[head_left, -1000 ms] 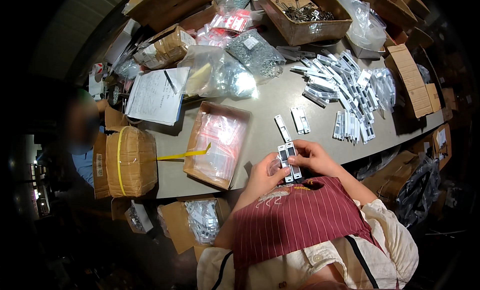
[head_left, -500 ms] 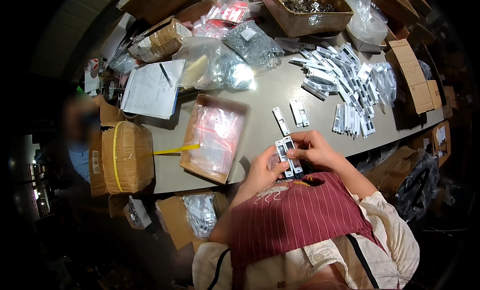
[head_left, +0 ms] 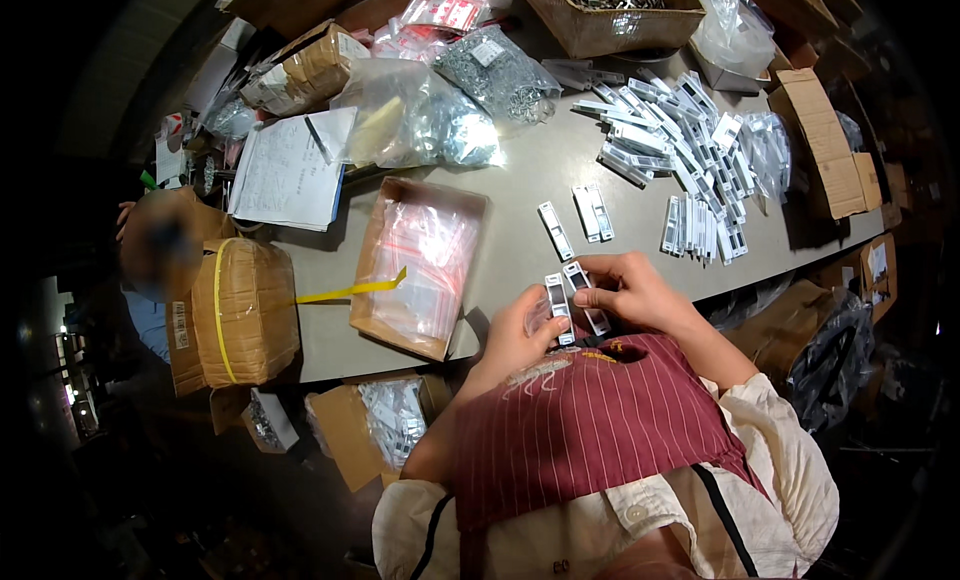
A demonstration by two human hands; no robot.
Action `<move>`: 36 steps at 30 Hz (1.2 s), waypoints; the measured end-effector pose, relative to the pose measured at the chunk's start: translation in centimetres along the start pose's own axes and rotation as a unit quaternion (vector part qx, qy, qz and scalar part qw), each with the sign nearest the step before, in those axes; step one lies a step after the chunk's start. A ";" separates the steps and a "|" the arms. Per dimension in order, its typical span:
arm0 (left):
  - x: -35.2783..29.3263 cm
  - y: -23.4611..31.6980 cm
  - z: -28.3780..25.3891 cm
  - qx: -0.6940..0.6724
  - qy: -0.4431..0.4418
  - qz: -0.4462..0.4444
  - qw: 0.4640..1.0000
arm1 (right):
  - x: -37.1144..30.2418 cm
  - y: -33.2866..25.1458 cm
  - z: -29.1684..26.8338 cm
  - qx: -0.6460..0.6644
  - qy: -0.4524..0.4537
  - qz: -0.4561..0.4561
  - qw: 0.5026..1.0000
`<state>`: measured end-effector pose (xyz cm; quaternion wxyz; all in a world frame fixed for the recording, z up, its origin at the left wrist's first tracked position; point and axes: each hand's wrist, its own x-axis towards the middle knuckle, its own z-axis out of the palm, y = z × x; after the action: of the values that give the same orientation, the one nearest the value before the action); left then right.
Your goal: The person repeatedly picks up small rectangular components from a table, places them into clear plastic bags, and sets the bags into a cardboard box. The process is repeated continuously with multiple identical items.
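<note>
Close to my apron, at the table's near edge, my left hand (head_left: 518, 325) grips a narrow silver-grey housing (head_left: 557, 292) with dark rectangular openings. A scrap of clear plastic (head_left: 537, 315) shows by its fingers. My right hand (head_left: 635, 290) pinches a similar slotted housing (head_left: 576, 277) between thumb and fingers. The two pieces tilt apart at their far ends, and their lower parts are near each other. Just beyond my hands lie a single housing (head_left: 555, 230) and a side-by-side pair (head_left: 592, 213). A large heap of the same housings (head_left: 680, 145) spreads at the back right.
Left of my hands stands an open carton (head_left: 372, 315) of clear zip bags. A taped brown box (head_left: 255, 310) with a yellow strap, a notebook (head_left: 290, 175) with a pen, and bags of hardware (head_left: 497, 75) occupy the left and back. Another person's blue sleeve (head_left: 148, 325) is at far left.
The two housings, earlier side by side and touching, now stand apart at the top, the right one tilted. The whole view has shifted slightly.
</note>
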<state>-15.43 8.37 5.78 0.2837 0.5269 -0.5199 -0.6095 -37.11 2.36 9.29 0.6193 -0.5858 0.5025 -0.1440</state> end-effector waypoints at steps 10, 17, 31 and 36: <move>-0.1 -0.7 0.4 -0.148 0.018 -0.014 0.989 | 0.8 2.7 2.2 0.075 0.056 -0.063 0.994; -0.4 -0.6 0.6 -0.146 0.026 -0.015 0.989 | 0.6 2.8 2.6 0.085 0.064 -0.077 0.991; -0.3 -1.0 0.7 -0.177 0.019 -0.021 0.984 | 0.9 3.4 2.9 0.089 0.050 -0.079 0.992; -0.4 -0.7 0.6 -0.169 0.016 -0.024 0.985 | 1.4 3.1 2.3 0.024 0.028 -0.065 0.997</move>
<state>-15.70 9.11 5.19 0.3623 0.4932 -0.3917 -0.6871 -35.91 3.43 5.53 0.6086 -0.5978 0.4765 -0.2125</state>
